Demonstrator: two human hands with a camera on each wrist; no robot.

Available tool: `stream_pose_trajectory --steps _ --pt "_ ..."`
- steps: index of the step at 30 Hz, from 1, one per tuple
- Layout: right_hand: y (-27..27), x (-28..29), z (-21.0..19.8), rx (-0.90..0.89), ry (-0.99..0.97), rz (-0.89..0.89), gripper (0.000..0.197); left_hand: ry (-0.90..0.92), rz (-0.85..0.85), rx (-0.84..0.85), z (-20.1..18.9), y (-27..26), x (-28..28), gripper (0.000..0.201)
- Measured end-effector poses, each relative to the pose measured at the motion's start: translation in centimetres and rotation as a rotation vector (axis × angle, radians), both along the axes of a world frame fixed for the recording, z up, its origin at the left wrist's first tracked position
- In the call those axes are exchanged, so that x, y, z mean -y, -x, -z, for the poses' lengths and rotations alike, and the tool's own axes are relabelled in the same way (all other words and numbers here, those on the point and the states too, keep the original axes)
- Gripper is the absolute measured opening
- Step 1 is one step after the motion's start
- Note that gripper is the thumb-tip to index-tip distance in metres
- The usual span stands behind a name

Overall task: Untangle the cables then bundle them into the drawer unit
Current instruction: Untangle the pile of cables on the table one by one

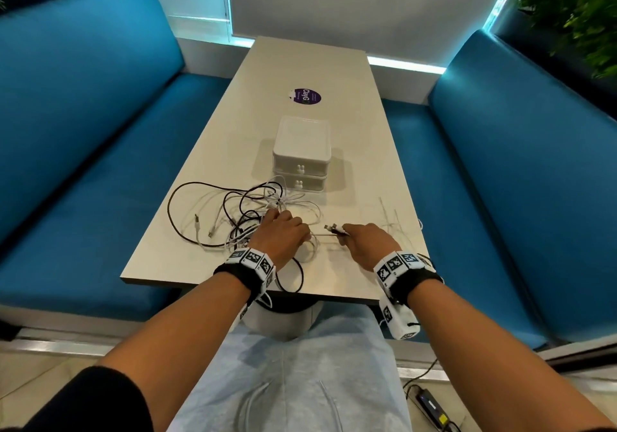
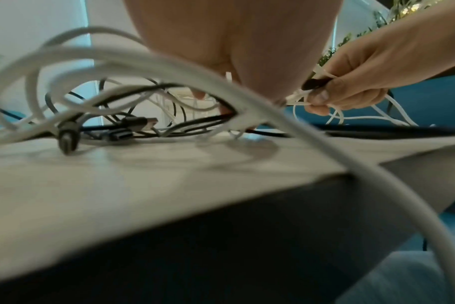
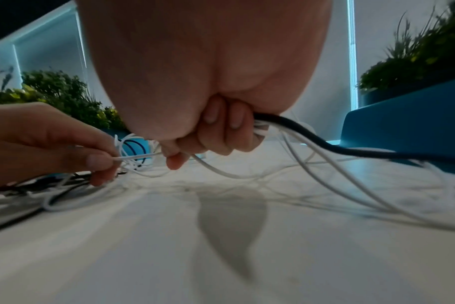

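A tangle of black and white cables (image 1: 240,218) lies on the near half of the table, in front of the white two-drawer unit (image 1: 302,154), whose drawers are closed. My left hand (image 1: 283,231) sits at the right edge of the tangle and pinches a thin white cable (image 3: 133,157) between thumb and finger. My right hand (image 1: 347,234) is a little to the right, fingers curled round a bunch of cable ends (image 3: 262,127), black and white, with plugs (image 1: 332,228) sticking out toward the left hand. Loose plugs (image 2: 133,127) lie in the tangle.
The pale table (image 1: 300,74) carries a round purple sticker (image 1: 305,97) behind the drawer unit. Blue benches (image 1: 83,131) flank it on both sides. A loop of cable (image 1: 293,281) hangs over the near table edge. A power adapter (image 1: 430,405) lies on the floor.
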State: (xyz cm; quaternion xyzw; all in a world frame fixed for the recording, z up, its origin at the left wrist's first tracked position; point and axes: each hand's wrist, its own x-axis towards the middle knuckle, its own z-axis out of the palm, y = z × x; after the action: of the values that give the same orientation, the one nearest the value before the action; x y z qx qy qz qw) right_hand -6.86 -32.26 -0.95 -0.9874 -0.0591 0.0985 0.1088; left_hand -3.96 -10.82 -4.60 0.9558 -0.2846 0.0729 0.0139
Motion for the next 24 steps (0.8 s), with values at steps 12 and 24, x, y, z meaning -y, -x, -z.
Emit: stream_pose_trajectory --steps 12,24 --pt "0.1 5.2 -0.1 0.044 0.211 0.274 0.024 -0.001 -0.059 -0.108 -0.5 -0.2 -1.4 0.026" --pt "0.2 -3.3 0.1 0.168 -0.085 0.007 0.030 -0.053 -0.028 -0.054 -0.6 0.0 0.4 0.021"
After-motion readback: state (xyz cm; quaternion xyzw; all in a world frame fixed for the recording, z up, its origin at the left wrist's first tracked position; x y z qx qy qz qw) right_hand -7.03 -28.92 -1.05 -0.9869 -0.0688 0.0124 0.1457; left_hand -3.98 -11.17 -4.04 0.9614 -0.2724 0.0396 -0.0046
